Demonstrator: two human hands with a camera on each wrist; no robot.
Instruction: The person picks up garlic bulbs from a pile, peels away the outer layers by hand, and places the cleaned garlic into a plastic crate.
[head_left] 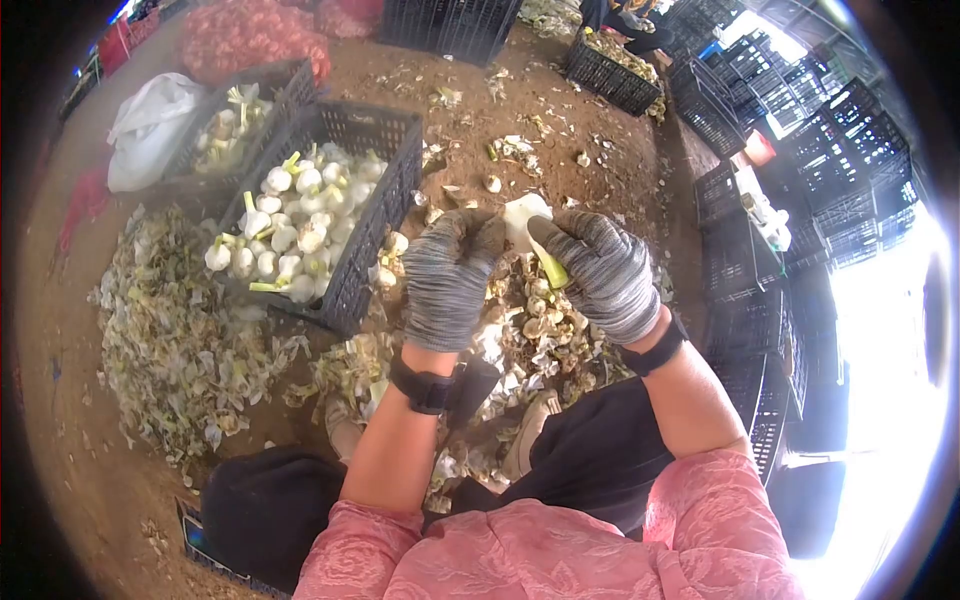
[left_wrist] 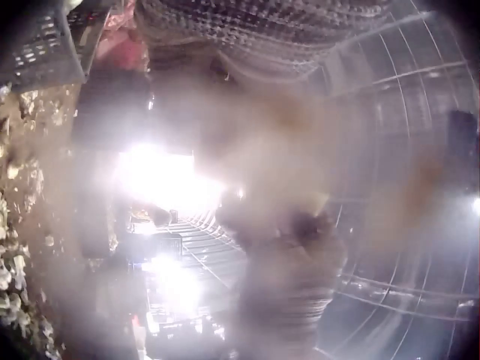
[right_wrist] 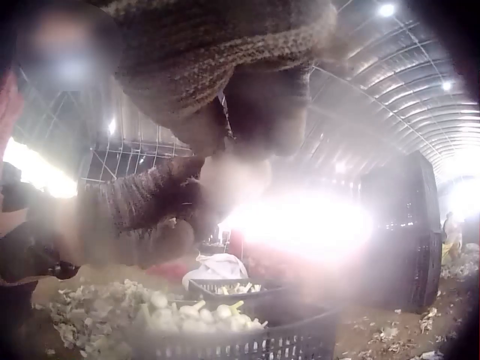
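Note:
Both hands wear grey striped knit gloves and meet over a white garlic bulb with a green stalk. My left hand curls its fingers onto the bulb's left side. My right hand grips the stalk and the bulb's right side. Below them lies a heap of garlic skins and trimmings on the dirt floor. The left wrist view is badly blurred; a gloved hand shows dimly. In the right wrist view the gloved fingers pinch something pale.
A black plastic crate holding peeled garlic bulbs stands to the left, with a second crate behind it. A big pile of skins spreads left. Stacked empty crates line the right. A white bag lies far left.

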